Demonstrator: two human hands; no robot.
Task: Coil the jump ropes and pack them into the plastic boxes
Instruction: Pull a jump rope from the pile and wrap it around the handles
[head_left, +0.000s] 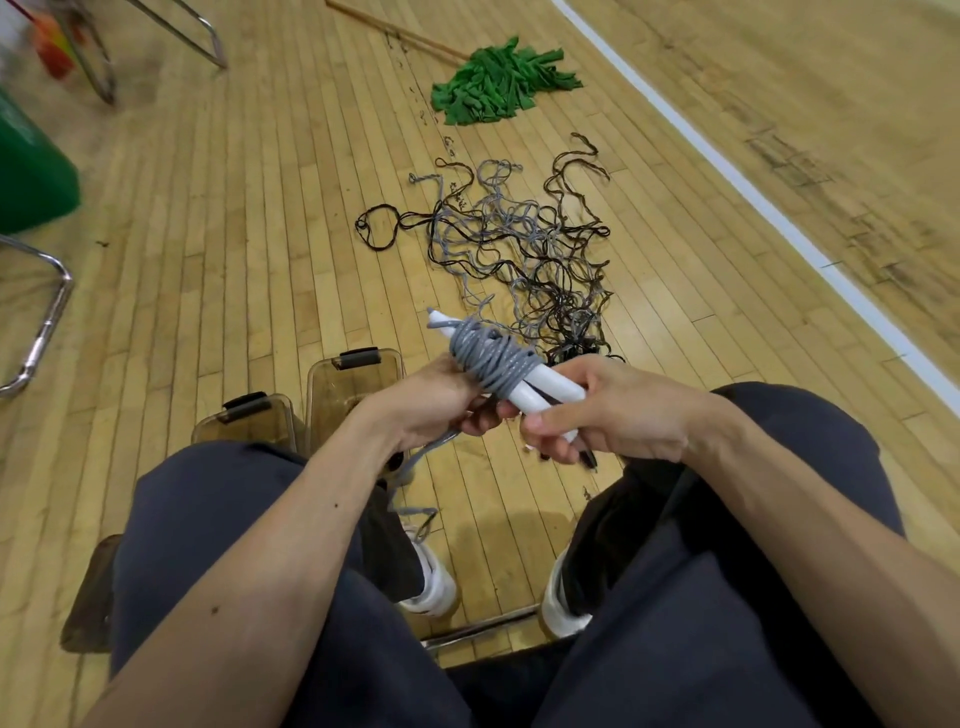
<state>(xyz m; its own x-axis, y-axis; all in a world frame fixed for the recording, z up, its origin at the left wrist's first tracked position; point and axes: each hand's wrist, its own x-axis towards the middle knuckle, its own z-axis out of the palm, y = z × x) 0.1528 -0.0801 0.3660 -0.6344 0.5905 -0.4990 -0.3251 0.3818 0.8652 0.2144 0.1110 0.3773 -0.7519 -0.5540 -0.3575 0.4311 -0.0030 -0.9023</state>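
The wooden floor (249, 234) carries a tangle of jump ropes (524, 254), a green mop (498, 83) and plastic boxes (358, 395).

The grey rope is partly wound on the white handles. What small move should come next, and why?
Probably one more turn: the left hand holds the grey coil on the white handles gripped by the right hand, but a loose tail hangs below, so it likely needs winding on.
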